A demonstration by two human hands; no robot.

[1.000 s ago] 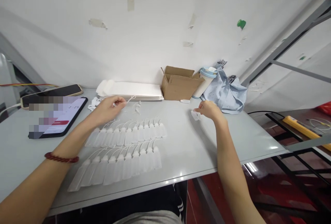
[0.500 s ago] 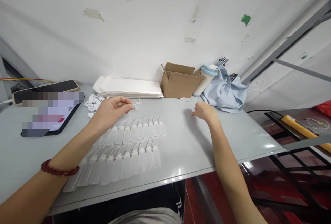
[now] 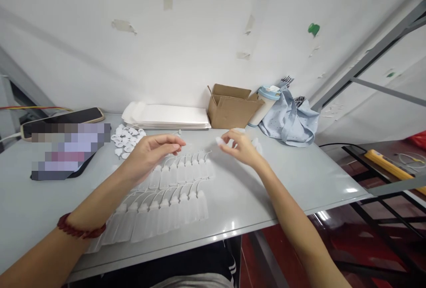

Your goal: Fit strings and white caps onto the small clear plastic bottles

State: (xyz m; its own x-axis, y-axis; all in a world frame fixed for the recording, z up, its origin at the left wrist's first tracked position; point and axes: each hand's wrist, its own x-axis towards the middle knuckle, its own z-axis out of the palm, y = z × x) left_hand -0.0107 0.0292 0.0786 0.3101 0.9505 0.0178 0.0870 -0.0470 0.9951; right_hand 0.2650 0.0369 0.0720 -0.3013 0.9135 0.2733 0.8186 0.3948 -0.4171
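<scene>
"Notice the right hand [image 3: 241,148]? Half a second ago it was bent over those loose, translucent white plastic pieces [image 3: 258,146]; now it has swung toward nine o'clock, leaving them in view at its three."

"Carrying anything?"

"Yes, thumb and fingertips are pinched on a small, translucent white plastic bit [image 3: 219,141], out at that hand's nine o'clock."

"And the left hand [image 3: 151,152]?"

"It has slid slightly toward three o'clock, so the two are closer. Its thumb and forefinger tips are nearly together, but I can't tell whether they grip anything."

"What lies around it?"

"Two rows of flat, translucent white plastic tubes [image 3: 181,172] with thin curved tails, the far row at its four o'clock, the near one at six. A heap of small white plastic rings [image 3: 129,139] sits at ten."

"Anything hard to see?"

"The left forearm and hand cover the rows' left ends. The pinched bit is too blurred to make out its shape."
</scene>
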